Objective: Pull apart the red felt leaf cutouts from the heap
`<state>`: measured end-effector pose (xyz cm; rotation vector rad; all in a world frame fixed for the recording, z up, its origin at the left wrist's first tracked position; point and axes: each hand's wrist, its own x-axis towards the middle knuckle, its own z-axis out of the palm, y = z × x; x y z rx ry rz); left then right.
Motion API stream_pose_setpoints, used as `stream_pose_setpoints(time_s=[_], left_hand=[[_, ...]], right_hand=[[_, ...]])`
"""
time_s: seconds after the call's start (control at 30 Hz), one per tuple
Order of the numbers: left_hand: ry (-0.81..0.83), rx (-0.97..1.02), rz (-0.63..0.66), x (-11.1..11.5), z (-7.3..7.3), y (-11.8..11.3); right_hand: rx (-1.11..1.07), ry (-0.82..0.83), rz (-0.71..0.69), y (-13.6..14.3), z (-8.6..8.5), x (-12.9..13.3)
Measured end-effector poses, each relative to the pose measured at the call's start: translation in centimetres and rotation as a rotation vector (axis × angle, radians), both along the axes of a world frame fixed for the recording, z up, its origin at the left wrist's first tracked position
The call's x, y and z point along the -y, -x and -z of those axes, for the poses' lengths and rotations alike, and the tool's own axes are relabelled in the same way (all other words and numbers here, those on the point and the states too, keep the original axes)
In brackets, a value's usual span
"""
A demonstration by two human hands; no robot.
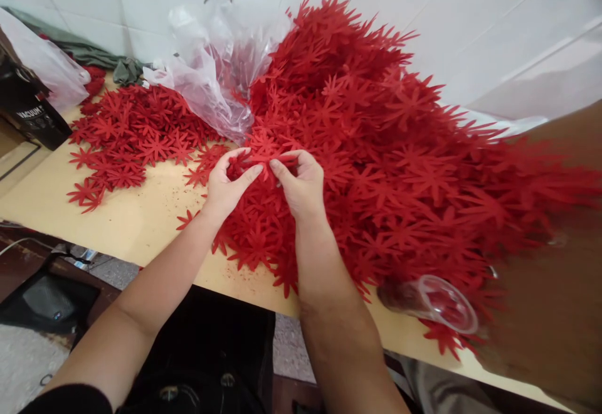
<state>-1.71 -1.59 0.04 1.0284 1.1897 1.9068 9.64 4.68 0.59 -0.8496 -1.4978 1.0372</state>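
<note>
Both my hands meet near the middle of the view over a large heap of red flower-shaped cutouts point(357, 150). Between them is one red flower cutout point(266, 164) with narrow petals. My left hand point(229, 179) pinches its left side between thumb and fingers. On the other side, my right hand point(301, 182) grips it the same way, the two thumbtips close together. Whether the piece is a single layer or several cannot be made out. To the left lies a smaller pile of red flower cutouts point(126, 128).
Clear plastic bags point(211, 69) stand behind the hands by the tiled wall. A black vacuum bottle point(32, 110) is at the far left of the tan table point(122, 219). Toward the right front edge, a clear plastic cup point(444, 304) lies on its side beside a brown panel point(555, 288).
</note>
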Motion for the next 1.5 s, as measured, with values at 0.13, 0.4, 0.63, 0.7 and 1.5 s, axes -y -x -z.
stream_pose_setpoints(time_s=[0.13,0.4,0.63,0.7,1.5], left_hand=[[0.019,-0.081,0.049,-0.6,-0.4,-0.1],[0.024,-0.044,0.051,-2.5,-1.0,-0.7],[0.056,0.039,-0.019,-2.4,-1.2,1.7],[0.015,-0.020,0.018,-2.2,-1.3,1.7],[-0.002,-0.194,-0.097,-2.2,-0.1,2.1]], right_hand=[[-0.051,0.000,-0.066,0.0,0.6,0.1],[-0.041,0.033,-0.055,-1.0,0.1,1.1],[-0.135,0.081,-0.005,-1.8,1.0,-0.1],[-0.149,0.088,0.021,-1.9,1.0,-0.2],[-0.110,0.013,0.021,-2.1,0.7,0.1]])
